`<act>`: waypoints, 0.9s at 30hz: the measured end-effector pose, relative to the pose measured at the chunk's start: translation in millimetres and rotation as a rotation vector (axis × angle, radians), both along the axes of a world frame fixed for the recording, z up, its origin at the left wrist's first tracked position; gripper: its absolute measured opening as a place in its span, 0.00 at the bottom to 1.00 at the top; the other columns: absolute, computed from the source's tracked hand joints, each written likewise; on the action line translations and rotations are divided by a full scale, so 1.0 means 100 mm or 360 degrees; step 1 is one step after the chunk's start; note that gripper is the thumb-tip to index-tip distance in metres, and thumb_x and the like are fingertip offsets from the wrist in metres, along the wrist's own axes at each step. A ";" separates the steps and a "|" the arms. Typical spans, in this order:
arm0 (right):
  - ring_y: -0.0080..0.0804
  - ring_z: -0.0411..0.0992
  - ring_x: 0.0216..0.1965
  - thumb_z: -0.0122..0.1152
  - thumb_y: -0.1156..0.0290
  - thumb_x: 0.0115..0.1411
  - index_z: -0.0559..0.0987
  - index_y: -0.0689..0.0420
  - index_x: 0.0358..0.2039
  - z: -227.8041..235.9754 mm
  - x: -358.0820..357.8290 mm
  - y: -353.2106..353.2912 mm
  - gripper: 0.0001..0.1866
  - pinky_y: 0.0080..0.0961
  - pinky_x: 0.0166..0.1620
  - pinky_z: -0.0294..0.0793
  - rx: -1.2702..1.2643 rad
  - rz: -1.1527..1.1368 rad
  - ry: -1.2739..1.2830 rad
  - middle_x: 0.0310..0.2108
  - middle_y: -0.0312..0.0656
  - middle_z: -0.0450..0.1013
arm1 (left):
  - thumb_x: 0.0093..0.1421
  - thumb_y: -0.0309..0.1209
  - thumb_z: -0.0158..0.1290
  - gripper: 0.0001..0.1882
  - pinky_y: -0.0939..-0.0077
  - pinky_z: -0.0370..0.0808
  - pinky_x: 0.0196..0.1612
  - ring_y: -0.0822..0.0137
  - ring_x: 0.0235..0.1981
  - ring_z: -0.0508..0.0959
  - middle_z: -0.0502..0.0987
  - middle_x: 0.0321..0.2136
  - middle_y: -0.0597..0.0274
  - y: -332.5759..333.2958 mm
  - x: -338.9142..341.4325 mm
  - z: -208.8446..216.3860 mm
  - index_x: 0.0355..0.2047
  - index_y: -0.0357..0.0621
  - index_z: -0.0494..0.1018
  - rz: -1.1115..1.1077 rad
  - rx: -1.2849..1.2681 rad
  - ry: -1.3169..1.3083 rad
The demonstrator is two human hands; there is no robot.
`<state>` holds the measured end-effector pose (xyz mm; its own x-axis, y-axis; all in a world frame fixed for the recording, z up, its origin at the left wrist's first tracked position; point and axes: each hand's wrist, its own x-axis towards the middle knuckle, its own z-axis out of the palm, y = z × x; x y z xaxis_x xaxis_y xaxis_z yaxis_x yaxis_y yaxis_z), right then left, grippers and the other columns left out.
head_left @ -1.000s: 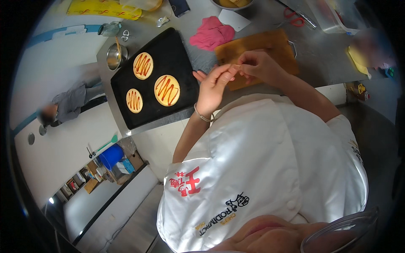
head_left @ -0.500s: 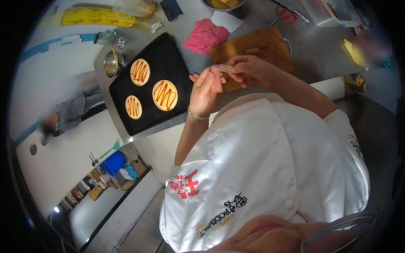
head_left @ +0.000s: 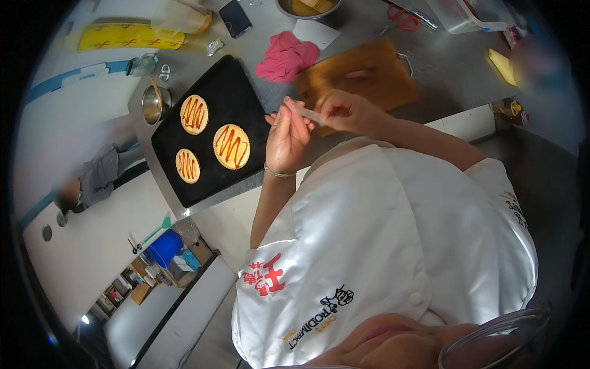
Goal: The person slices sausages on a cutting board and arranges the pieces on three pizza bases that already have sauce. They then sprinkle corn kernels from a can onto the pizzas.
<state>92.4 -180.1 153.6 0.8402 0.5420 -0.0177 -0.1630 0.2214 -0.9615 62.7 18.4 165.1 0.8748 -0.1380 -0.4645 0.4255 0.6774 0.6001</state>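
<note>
Between my hands, above the near edge of the wooden cutting board (head_left: 390, 74), is a slim pink sausage (head_left: 293, 106) with a translucent wrapper (head_left: 312, 115) at its right end. My left hand (head_left: 286, 140) is closed round the sausage, thumb and fingers pressed against it. Pinched in the fingers of my right hand (head_left: 349, 112) is the wrapper's free end; motion blurs these fingers a little. Another pink piece of sausage (head_left: 359, 73) lies on the board. To the left, a black baking tray (head_left: 241, 86) carries three round crusts (head_left: 232, 146) with red zigzag sauce.
A pink cloth (head_left: 287, 56) and a white card (head_left: 316, 34) lie behind the board. Red-handled scissors (head_left: 402, 19) and a clear plastic bin (head_left: 458, 15) are far right. A steel bowl (head_left: 156, 106) stands left of the tray. Another person (head_left: 101, 175) is off to the left.
My right hand has drawn slightly down and left with the wrapper, which now slants between my hands. The table's contents have shifted slightly left in the picture.
</note>
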 end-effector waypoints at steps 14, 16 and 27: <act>0.19 0.72 0.37 0.57 0.79 0.64 0.75 0.58 0.36 0.07 -0.03 -0.05 0.02 0.20 0.41 0.74 -0.0024 0.0172 0.0109 0.35 0.34 0.73 | 0.74 0.50 0.37 0.21 0.79 0.71 0.32 0.71 0.33 0.72 0.73 0.44 0.64 0.27 -0.03 -0.32 0.50 0.46 0.69 -0.0410 -0.0628 -0.0190; 0.19 0.71 0.36 0.56 0.77 0.65 0.74 0.57 0.37 0.12 -0.01 -0.07 0.02 0.20 0.42 0.74 0.0058 0.0138 0.0309 0.34 0.33 0.72 | 0.73 0.47 0.42 0.19 0.77 0.71 0.32 0.72 0.32 0.72 0.74 0.39 0.66 0.08 -0.01 -0.12 0.49 0.45 0.70 -0.0226 -0.0204 -0.0044; 0.18 0.71 0.30 0.64 0.72 0.61 0.74 0.58 0.38 0.05 0.06 0.00 0.09 0.18 0.35 0.73 -0.0102 0.0049 0.0412 0.31 0.34 0.73 | 0.73 0.46 0.44 0.18 0.75 0.73 0.35 0.71 0.32 0.74 0.75 0.39 0.64 0.19 0.02 -0.29 0.48 0.44 0.70 -0.0257 -0.0234 -0.0130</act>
<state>98.0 -180.2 158.7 0.7865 0.5580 -0.2646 -0.4108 0.1527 -0.8988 65.1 37.1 135.8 0.8697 -0.3403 -0.3576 0.4896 0.6871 0.5368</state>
